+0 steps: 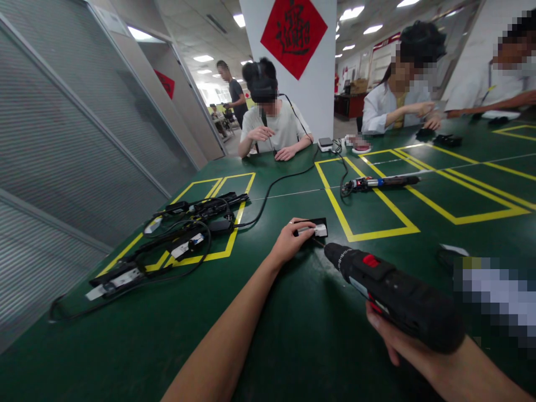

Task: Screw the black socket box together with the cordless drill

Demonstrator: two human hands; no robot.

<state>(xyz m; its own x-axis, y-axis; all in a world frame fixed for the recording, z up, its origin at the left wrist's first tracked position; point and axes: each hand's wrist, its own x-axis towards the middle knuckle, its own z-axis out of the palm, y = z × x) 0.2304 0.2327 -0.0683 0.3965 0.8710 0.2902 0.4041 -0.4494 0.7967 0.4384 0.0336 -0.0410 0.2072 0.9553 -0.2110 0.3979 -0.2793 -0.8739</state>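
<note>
Basically, black part [322,225] under left hand [293,240] — drill [393,290] in right [406,340]

Green table [305,195]; yellow outlines [383,231]

A green counter [125,340] marked with yellow outlines held scattered devices and cords.
Black devices with tangled cables [213,226] lay over the outlines at the left, some showing white parts, and a black cord [272,187] ran from them toward the far side. A small black-and-white piece [321,229] sat near the middle, between the left and right outlines. To its right, a slim device [397,181] with a blue band lay across a yellow outline. A small box [325,144] and a blurred reddish item [360,146] stood near the far edge, black parts [449,139] lay farther right, and a pixelated object [498,290] covered part of the near right.
</note>
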